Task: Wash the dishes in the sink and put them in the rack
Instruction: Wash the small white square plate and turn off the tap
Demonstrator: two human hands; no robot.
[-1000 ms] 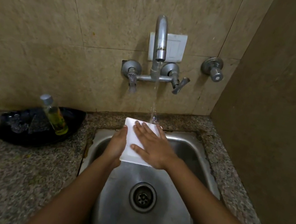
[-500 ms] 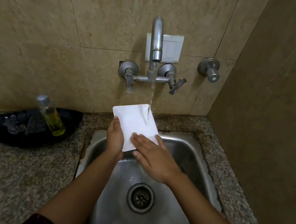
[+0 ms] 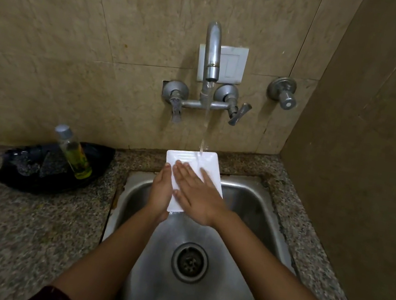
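White plate (image 3: 185,158) now lies flatter under the stream, left hand (image 3: 162,190) gripping its edge, right hand (image 3: 200,197) spread flat.

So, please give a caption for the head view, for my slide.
Two bare hands rinse a white rectangular plate under the running tap above the steel sink.

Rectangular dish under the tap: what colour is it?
Plain white dish, clearest in the head view.

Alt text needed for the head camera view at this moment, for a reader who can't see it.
Two bare hands hold a white rectangular dish under running tap water over a steel sink: left hand grips its edge, right hand lies flat on top. A bottle stands in a black tray on the counter.
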